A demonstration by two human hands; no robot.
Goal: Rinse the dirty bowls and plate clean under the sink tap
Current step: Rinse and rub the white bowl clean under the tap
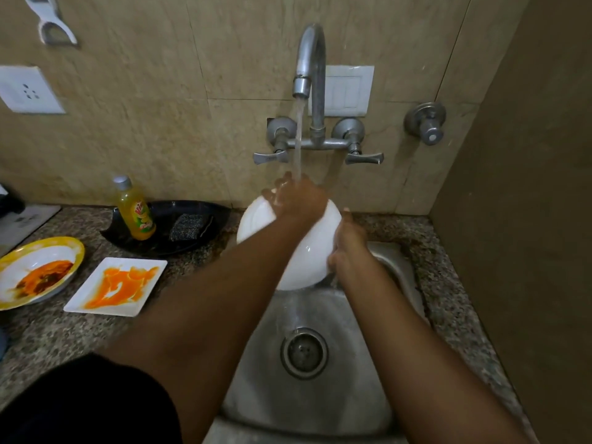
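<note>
Holding a white bowl (307, 251) over the sink (320, 395), we grip its rim with our right hand (347, 248) while our open left hand (296, 197) rubs it beneath the running tap (309, 59); a stained plate (117, 285) waits on the counter (64, 334).

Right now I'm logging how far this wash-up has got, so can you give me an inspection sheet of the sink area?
Surface: speckled granite counter around a steel sink.
Job's things: white bowl held under the running tap; yellow-rimmed bowl and square plate on the counter, both smeared orange.
Clutter: black tray holding a yellow bottle and a scrub pad.
Grippers: left hand across the bowl's top under the stream; right hand gripping its right edge.
Cables: nothing seen.
Surroundings: tiled wall, socket, switch plate, wall valve.
</note>
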